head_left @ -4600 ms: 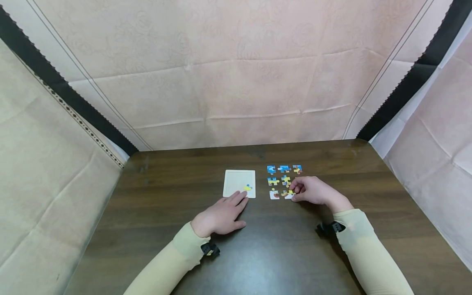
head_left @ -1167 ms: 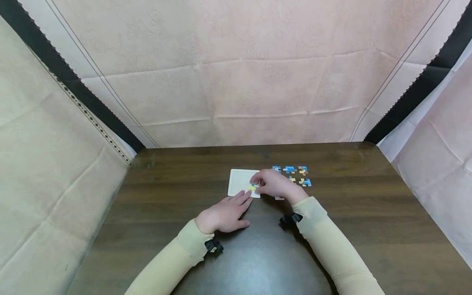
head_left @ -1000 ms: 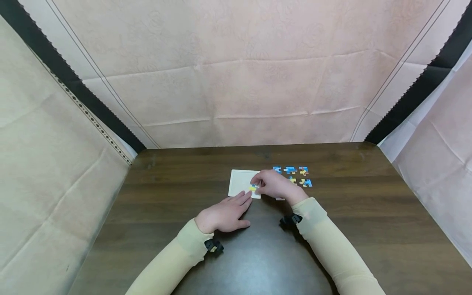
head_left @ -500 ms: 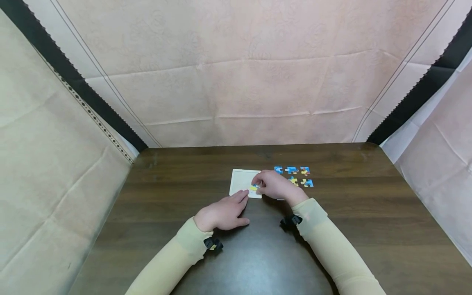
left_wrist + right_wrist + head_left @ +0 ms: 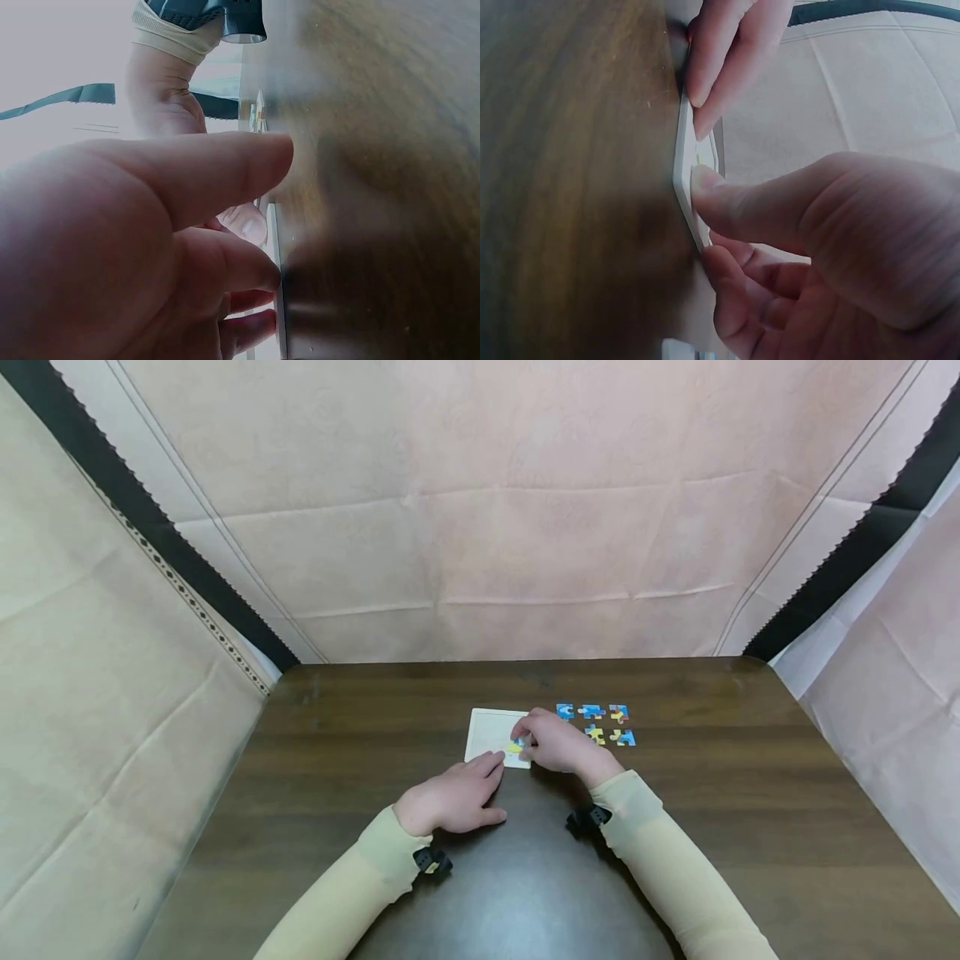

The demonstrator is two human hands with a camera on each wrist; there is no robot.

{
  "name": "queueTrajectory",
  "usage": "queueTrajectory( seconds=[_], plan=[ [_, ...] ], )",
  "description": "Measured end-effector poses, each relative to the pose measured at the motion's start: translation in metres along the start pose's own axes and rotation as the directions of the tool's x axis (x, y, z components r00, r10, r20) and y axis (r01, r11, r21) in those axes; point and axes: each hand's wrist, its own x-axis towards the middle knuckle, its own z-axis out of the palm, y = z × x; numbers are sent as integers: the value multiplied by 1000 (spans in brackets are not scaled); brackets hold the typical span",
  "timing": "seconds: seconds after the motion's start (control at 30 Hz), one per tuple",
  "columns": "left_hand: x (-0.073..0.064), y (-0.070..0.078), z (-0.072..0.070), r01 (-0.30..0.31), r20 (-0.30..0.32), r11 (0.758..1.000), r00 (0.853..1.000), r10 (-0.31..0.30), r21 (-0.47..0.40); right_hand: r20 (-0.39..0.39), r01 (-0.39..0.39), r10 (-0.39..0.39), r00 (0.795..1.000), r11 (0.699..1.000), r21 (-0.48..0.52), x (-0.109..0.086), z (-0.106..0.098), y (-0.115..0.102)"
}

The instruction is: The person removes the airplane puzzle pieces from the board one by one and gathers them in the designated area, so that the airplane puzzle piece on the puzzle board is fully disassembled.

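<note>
A square white puzzle tray (image 5: 483, 731) lies flat on the table. My left hand (image 5: 453, 795) rests flat with its fingertips on the tray's near edge, thumb spread to the side. Curled over the tray's near right corner, my right hand (image 5: 557, 742) pinches a puzzle piece between thumb and fingers, mostly hidden by the hand. A yellow and blue patch of puzzle picture (image 5: 515, 746) shows in the tray beside those fingertips. In the right wrist view, the right thumb (image 5: 716, 196) is down on the tray (image 5: 684, 154), its fingers at the tray's edge.
Several loose blue and yellow puzzle pieces (image 5: 591, 711) lie in rows to the right of the tray, one (image 5: 622, 737) just beyond the right hand. The brown table (image 5: 375, 710) ends at a pale cloth backdrop (image 5: 480, 560).
The right hand has gone from the loose pieces left to the tray's corner, and over the last second stays there. The left fingertips have shifted slightly left along the tray's edge.
</note>
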Motion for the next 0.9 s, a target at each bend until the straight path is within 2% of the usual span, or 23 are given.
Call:
queueTrajectory(
  seconds=[0.2,0.47,0.9],
  plan=[
    [-1,-1,-1,-16,-10,1000,1000,16,0,-18,-17,17,1000,1000,-5,2,2,2],
    [-1,-2,0,-25,-13,1000,1000,25,0,0,-22,22,1000,1000,4,2,2,1],
    [0,-4,1,-16,-9,1000,1000,16,8,-7,-24,24,1000,1000,3,3,3,3]
  ],
)
